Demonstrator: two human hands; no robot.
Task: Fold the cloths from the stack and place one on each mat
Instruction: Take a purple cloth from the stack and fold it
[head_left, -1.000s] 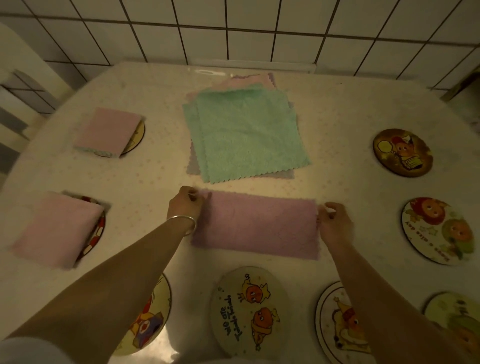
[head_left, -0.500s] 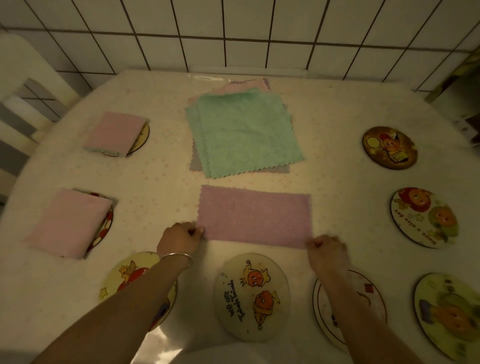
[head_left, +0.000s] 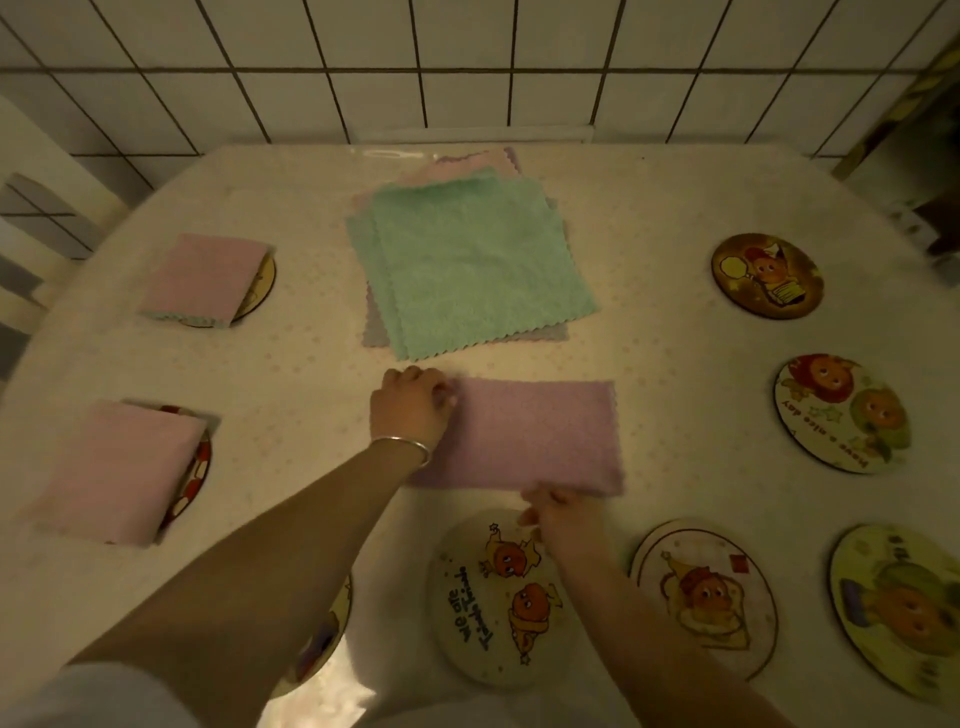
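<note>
Hidden: near-left mat (head_left: 332, 631) mostly under left forearm.
Purple cloth (head_left: 530, 434): left hand (head_left: 410, 405) fingers clamped on left end; right hand (head_left: 558, 512) fingers pinching near edge.

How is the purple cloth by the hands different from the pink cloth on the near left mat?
The purple cloth is a wide rectangle; the pink cloth is folded smaller and thicker. The purple cloth lies on the bare table; the pink one sits on a mat. The left hand and right hand touch the purple cloth; nothing touches the pink one. Both look like soft, fuzzy cloths.
</note>
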